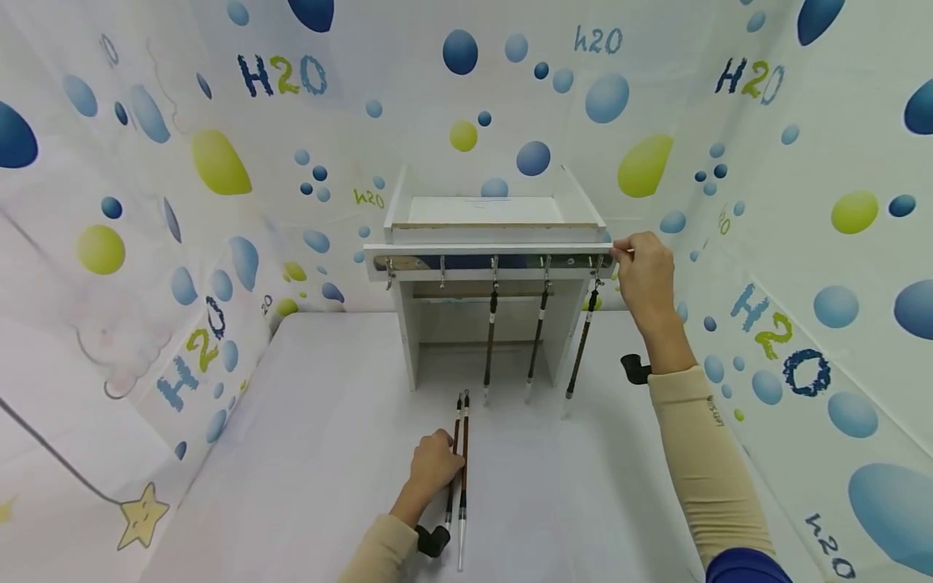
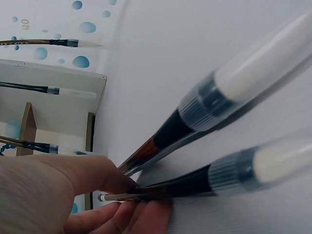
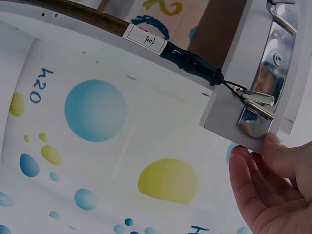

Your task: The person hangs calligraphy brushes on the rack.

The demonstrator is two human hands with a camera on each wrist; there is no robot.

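Observation:
Two writing brushes with clear caps lie side by side on the white table. My left hand (image 1: 435,464) pinches the left brush (image 2: 190,180) by its handle between thumb and fingers; the other brush (image 2: 168,129) lies just beside it. At the rack's right end, my right hand (image 1: 647,275) grips the edge of the white hook board (image 1: 379,263) with thumb and fingertips. From the board's three right-hand hooks hang capped brushes: one near the middle (image 1: 492,340), a second (image 1: 538,336), and a third (image 1: 581,348) nearest my right hand, its loop over a metal hook (image 3: 261,100).
The hook board fronts a white wooden shelf unit (image 1: 408,340) with an open tray-like top (image 1: 496,235). Two hooks at the left, such as the outermost hook (image 1: 389,274), carry no brush. A white cloth (image 1: 794,202) with printed dots surrounds the table (image 1: 313,437).

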